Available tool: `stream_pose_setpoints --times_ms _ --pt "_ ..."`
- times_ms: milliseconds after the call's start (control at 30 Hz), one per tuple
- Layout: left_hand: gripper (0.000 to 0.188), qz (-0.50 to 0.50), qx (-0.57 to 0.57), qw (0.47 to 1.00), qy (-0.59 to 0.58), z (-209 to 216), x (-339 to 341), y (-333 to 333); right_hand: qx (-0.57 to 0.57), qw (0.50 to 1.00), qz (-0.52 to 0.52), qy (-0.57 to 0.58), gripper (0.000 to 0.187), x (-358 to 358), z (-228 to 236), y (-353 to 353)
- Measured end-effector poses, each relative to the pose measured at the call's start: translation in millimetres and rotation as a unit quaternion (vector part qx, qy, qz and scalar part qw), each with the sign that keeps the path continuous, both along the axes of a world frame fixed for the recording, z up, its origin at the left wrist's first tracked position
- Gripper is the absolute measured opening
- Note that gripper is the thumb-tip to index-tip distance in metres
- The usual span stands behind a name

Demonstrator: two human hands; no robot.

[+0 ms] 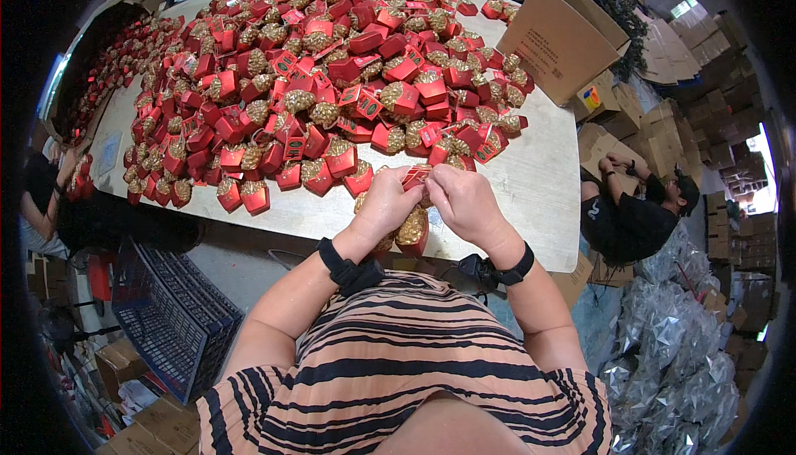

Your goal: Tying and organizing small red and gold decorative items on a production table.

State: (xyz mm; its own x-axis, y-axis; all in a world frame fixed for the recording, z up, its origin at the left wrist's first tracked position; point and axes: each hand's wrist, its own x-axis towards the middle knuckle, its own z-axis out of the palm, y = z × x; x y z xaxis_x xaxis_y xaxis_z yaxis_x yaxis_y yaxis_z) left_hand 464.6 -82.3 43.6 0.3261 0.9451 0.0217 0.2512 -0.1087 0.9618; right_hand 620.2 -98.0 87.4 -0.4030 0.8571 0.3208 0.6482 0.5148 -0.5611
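Note:
Close together at the table's near edge, my left hand (388, 202) and my right hand (466, 205) are both closed, with fingertips pinching a small red tag (417, 175) between them. Just below my hands is a red ornament with a bumpy gold top (412, 229), partly covered by my fingers; whether it hangs from the tag or rests on the edge I cannot tell. Beyond my knuckles spreads a large heap of similar red and gold ornaments (319, 94), some with red tags attached. Any thread in my fingers is too small to see.
The pale table (543, 198) carries an open cardboard box (564, 41) at its far right. A blue plastic crate (174, 314) stands below left. To the right a person in black (638, 206) sits near silvery wrapped items (672, 347). Another person's hand (70, 165) shows at far left.

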Motion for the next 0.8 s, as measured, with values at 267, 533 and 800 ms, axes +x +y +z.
stream_pose_setpoints --times_ms 267,533,800 --pt "0.02 -0.01 0.0 1.0 0.025 -3.6 -0.8 1.5 -0.022 1.0 -0.012 -0.003 0.017 -0.1 -0.1 0.3" --pt "0.019 -0.004 0.009 1.0 0.008 -1.8 0.4 -1.7 -0.04 0.999 -0.033 0.002 0.019 -0.5 0.5 -0.1" --pt "0.019 -0.004 0.003 1.0 0.024 -1.6 1.0 -2.5 -0.016 0.999 -0.043 0.0 0.018 -5.6 -2.0 -2.0"
